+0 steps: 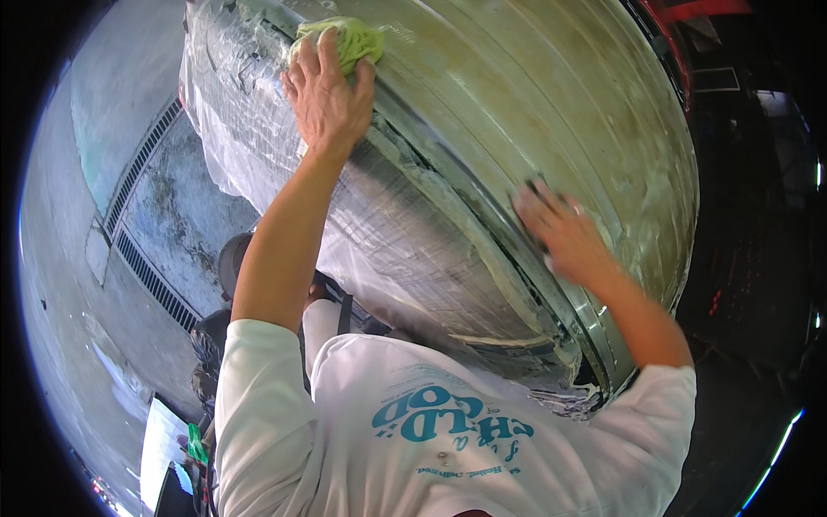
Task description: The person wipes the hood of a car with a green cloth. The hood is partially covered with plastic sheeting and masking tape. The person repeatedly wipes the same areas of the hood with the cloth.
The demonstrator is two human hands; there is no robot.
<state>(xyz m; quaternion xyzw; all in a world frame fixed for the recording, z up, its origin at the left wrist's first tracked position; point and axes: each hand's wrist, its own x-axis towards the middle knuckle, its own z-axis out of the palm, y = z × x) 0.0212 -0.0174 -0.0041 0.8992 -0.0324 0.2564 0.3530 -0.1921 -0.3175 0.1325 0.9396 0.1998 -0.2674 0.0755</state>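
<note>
The left hand [332, 108] is clasping a bunched yellow-green cloth [360, 43], bent fingers pressing it onto the roof's edge. The right hand [564, 237] is resting farther along, on the same vehicle roof [534, 112]; motion blur is hiding whether its fingers are clamping anything or lying apart, so that cannot be told. The streaked, ribbed roof is stretching out ahead of the person, while translucent plastic sheeting [370, 220] is covering the side below. The person is apparently rubbing down and wiping the surface; the next move is probably calling for even pressure near the edge, without snagging the sheeting.
</note>
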